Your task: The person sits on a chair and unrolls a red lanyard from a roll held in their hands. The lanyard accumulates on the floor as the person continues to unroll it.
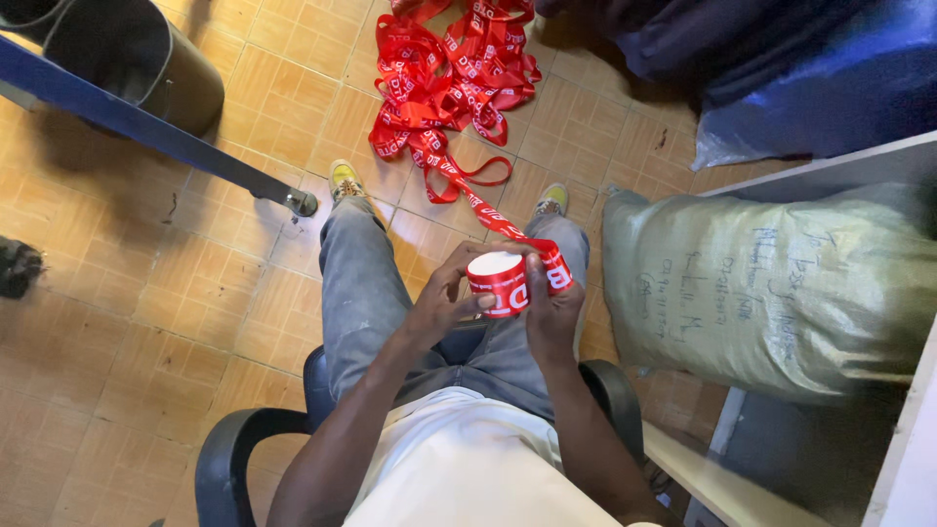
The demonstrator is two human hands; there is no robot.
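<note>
- Tan tiled floor [146,322] spreads under a seated person in grey jeans on a black armchair [220,459].
- Left hand [444,298] curls around a roll of red ribbon [500,283], fingers closed on its near side.
- Right hand [549,307] grips the roll's other side, thumb pressing the strip down.
- From the roll, the red ribbon trails up to a loose ribbon heap [451,73] on the floor beyond the shoes.
- Right of the roll leans a green sack [771,283]; far left of it, a blue bar [146,132].
</note>
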